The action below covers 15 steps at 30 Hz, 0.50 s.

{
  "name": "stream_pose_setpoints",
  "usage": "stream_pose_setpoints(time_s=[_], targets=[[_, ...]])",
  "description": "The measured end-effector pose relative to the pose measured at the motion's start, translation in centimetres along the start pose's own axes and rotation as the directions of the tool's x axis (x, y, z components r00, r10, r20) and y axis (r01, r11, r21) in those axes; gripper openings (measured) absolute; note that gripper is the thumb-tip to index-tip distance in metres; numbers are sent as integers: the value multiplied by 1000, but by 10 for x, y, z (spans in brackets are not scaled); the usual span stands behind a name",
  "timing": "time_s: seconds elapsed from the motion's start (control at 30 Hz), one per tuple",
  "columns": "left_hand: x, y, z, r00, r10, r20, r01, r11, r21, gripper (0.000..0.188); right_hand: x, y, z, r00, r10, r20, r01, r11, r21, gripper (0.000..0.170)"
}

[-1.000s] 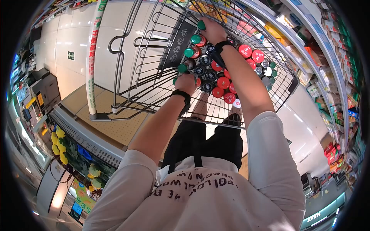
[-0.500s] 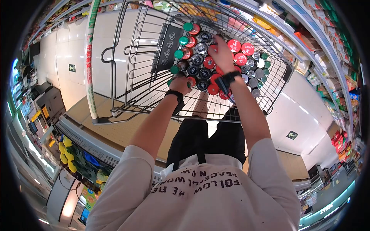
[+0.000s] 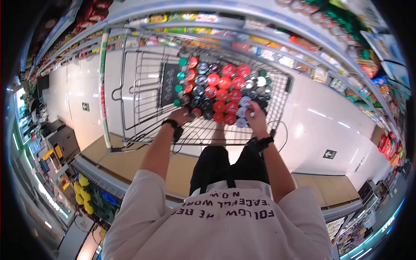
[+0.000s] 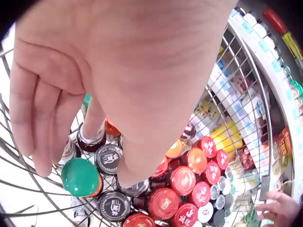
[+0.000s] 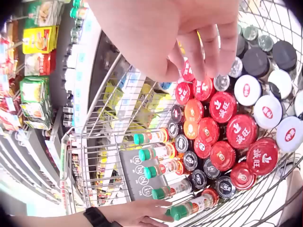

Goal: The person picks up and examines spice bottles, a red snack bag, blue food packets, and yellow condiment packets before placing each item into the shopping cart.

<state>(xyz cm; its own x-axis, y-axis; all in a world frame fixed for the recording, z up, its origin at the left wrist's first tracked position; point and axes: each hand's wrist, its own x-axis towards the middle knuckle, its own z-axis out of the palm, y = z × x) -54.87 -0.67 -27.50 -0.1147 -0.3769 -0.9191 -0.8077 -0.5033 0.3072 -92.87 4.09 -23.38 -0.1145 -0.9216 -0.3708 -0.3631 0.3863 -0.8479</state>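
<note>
A wire shopping cart (image 3: 143, 97) holds rows of upright jars seen from above. Red-lidded jars (image 3: 224, 82) fill the middle, with black-lidded jars (image 4: 113, 206) to their left and white-lidded jars (image 5: 268, 111) at the near right. Along the left end lie several green-capped bottles (image 5: 158, 152), tilted on their sides. My left hand (image 3: 180, 116) is at the near left corner, its fingers loosely extended beside the nearest green-capped bottle. Over the white lids hangs my right hand (image 3: 256, 118), fingers pointing down and slightly bent, with nothing seen in its grasp.
Stocked shelves (image 3: 255, 30) run along the cart's far side, with hanging packets (image 5: 38, 40) on them. A low tan shelf (image 3: 327, 186) stands near my legs. Beside the cart's left end rises a white pole (image 3: 103, 86) with printed lettering.
My right hand has moved from the far left bottles across the jars to the near right white lids. The left hand has loosened at the near left bottle. The head view has shifted.
</note>
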Motion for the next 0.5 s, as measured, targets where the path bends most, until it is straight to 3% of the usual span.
stream_pose_setpoints(time_s=[0.1,0.17,0.23,0.27,0.33,0.37,0.5], targets=[[-37,40,-20,995,-96,2,95,991,-97,67,-17,-14,-50,996,-58,-69,60,998,28,43],[-70,67,-23,967,-127,-221,125,992,-26,61,-23,-12,-87,995,12,-97,-3,996,91,42],[-69,64,-22,916,29,-400,33,988,148,40,-24,-17,-130,989,-19,-147,31,996,81,42],[-93,97,-19,875,83,-477,2,985,175,40,-25,-23,-154,986,-20,-168,21,1000,1,41],[-130,154,-7,801,181,-571,-50,970,238,41,-19,-21,-200,969,-38,-242,46,999,27,33],[-152,190,3,791,217,-573,-162,976,146,40,-16,-21,-224,963,-39,-268,54,997,49,29],[-204,349,44,737,513,-440,-424,858,290,37,13,-20,-313,888,-168,-427,204,978,38,25]])
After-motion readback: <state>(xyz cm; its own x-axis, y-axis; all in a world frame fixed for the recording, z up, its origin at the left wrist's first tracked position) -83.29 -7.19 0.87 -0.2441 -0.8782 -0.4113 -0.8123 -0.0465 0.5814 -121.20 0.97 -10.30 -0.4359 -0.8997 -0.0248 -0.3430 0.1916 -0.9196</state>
